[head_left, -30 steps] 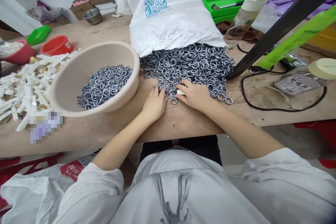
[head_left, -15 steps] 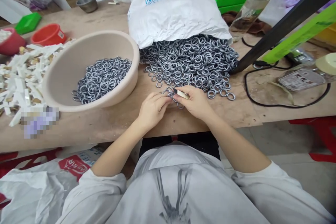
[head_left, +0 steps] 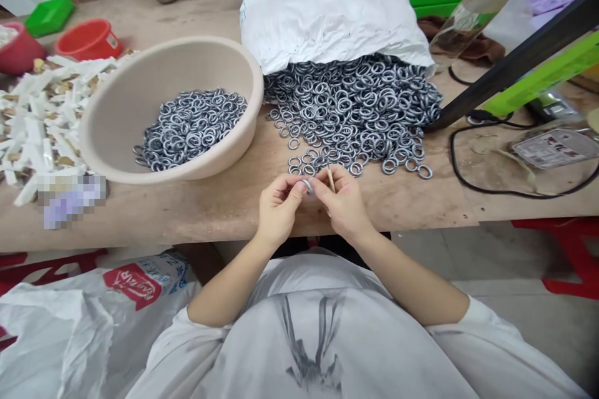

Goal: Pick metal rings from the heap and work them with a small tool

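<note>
My left hand (head_left: 277, 209) is closed, with a single grey metallic-looking ring (head_left: 307, 186) pinched between thumb and fingertips. My right hand (head_left: 345, 206) meets it at the ring's other side, thumb and finger touching the ring. A small pale tool (head_left: 331, 179), seen edge-on, is tucked in the right fingers; its exact kind does not show. Just beyond the hands, loose rings spread from a big pile (head_left: 355, 100) spilling out of a white plastic sack (head_left: 327, 19). To the left, a wide beige basin (head_left: 107, 106) holds many similar rings.
White offcut-like pieces (head_left: 37, 137) cover the table's left end. Behind them stand a red bowl (head_left: 84, 40) and a green tray (head_left: 49, 15). On the right are a dark slanted post (head_left: 510, 62), a black cable (head_left: 468, 177) and a clear bottle (head_left: 468, 19).
Both hands have drawn back from the loose rings toward my body, with one ring now raised between them. The pale tool has turned from pointing left to nearly upright. The view has shifted slightly.
</note>
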Tool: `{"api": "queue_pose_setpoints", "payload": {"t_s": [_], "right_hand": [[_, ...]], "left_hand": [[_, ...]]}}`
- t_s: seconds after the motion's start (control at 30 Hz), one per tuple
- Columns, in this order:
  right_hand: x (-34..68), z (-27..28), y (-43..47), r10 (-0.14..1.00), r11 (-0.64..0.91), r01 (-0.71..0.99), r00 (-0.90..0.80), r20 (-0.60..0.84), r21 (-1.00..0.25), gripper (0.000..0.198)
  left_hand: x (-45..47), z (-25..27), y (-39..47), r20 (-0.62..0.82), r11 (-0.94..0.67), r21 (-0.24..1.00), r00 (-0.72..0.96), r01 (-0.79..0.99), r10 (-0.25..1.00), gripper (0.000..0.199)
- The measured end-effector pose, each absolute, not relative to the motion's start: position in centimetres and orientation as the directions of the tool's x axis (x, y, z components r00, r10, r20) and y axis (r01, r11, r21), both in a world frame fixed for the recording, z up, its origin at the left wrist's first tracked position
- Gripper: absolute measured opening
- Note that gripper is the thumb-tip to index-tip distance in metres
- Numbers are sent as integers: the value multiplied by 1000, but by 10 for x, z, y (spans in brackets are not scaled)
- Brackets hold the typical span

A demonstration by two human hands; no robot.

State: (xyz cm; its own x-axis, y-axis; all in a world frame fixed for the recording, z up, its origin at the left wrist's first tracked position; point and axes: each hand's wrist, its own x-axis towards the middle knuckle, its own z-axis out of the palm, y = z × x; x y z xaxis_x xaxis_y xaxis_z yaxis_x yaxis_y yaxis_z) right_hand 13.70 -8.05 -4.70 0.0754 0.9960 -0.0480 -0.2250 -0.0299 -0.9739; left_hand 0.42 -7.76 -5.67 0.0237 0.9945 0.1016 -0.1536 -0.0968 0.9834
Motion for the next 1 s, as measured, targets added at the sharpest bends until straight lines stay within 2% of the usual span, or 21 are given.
{"api": "queue_pose_setpoints", "payload": {"t_s": [0.1,0.17,0.33,0.4,0.47,0.53,0.67,0.8,0.9,1.0], "right_hand": [[147,-44,-83,992,114,-68,-41,117,-991,39],[151,-41,-84,975,172,17,-145,168,-985,37],[148,-40,-82,983,37,-35,-178,42,-999,42],[152,-39,-81,986,103,73,-140,92,-992,46],[159,-36,-82,964,243,252,-173,204,-937,46],[166,-32,-85,918,375,393,-282,279,-839,45],[167,-29,-93,868,484,493,-373,327,-723,45],[167,-30,-92,872,472,503,-390,297,-724,46],[173,-34,-79,942,326,595,-271,199,-735,50],[171,-37,-60,981,189,733,-170,93,-653,49]], "left_hand": [[4,-53,-83,-74,110,951,132,-290,988,35],[5,-50,-87,-143,205,919,200,-336,969,39],[16,-42,-97,-251,333,860,248,-387,936,52],[17,-39,-99,-273,360,838,257,-410,927,53],[16,-35,-99,-294,380,818,253,-433,922,53],[15,-32,-99,-324,398,802,235,-445,916,53],[16,-29,-98,-364,430,777,229,-460,903,54],[15,-32,-101,-324,421,779,277,-465,905,55],[9,-37,-108,-219,393,830,419,-394,881,53],[-2,-42,-113,-193,378,865,476,-330,858,50]]}}
